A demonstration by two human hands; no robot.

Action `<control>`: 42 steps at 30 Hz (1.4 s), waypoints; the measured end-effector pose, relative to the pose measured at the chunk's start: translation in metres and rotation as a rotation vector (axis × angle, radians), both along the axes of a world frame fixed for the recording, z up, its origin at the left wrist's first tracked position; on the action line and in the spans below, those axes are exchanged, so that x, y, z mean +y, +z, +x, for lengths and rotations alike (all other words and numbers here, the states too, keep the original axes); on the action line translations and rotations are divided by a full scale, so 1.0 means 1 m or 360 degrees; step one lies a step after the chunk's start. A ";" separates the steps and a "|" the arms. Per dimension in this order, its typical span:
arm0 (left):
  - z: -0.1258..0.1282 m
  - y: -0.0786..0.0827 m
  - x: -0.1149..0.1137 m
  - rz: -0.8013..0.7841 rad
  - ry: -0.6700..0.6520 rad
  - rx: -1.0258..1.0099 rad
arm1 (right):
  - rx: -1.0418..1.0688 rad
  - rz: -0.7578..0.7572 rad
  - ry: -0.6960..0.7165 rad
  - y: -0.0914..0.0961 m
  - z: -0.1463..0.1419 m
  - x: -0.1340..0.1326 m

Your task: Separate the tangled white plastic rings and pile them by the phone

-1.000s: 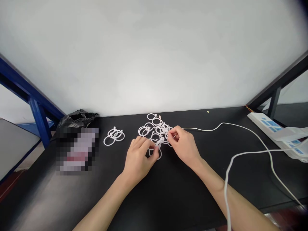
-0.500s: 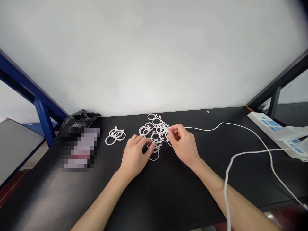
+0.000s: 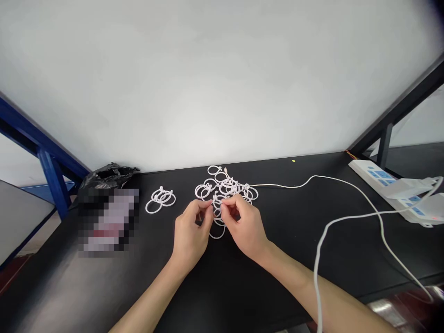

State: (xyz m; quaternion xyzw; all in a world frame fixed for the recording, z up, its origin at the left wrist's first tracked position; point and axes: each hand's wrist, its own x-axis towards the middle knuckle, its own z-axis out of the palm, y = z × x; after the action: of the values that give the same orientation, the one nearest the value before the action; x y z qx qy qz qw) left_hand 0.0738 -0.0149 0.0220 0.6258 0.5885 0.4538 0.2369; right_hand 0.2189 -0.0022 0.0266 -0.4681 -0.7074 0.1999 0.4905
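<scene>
A loose pile of white curtain rings (image 3: 232,186), thin hoops each with a small eyelet, lies on the black tabletop. My left hand (image 3: 194,229) is at the near left side of the pile, thumb and forefinger pinched together. Close beside it, my right hand (image 3: 244,224) pinches too, its fingertips almost meeting the left ones. A white curtain ring (image 3: 217,199) shows between the two pinches, partly covered by the fingers and overlapping others behind. Farther left, a small separate group of the same rings (image 3: 160,200) lies apart.
A white cable (image 3: 294,186) runs from the pile to the right and loops over my right forearm. A white power strip (image 3: 388,182) lies at the right. At the left are a crumpled black plastic bag (image 3: 107,175) and a pixelated item (image 3: 111,219). A pale wall stands behind.
My right hand has moved left and nearer, from the pile's right side to beside my left hand. My left fingers have closed into a pinch. The view has shifted slightly.
</scene>
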 end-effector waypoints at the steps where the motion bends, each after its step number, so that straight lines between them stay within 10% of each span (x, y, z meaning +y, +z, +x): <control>1: -0.001 -0.001 0.000 0.0017 -0.0001 -0.0014 | 0.0021 -0.0006 0.0033 0.000 -0.001 -0.001; 30: -0.013 -0.012 0.009 0.0609 -0.0312 0.0566 | -0.0009 -0.0245 0.0360 -0.004 0.008 0.000; 37: -0.015 -0.007 0.017 0.0448 -0.0142 0.0586 | -0.0134 -0.0162 0.0333 0.000 0.016 0.012; 42: -0.059 0.002 0.030 0.0283 0.0418 0.0789 | -0.0500 -0.0171 0.0127 0.007 0.028 0.019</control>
State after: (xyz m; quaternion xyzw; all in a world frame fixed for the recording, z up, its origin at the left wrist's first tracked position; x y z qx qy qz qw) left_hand 0.0146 0.0155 0.0236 0.6543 0.6623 0.3638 -0.0307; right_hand 0.2472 0.0166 0.0335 -0.4908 -0.7816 0.1811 0.3396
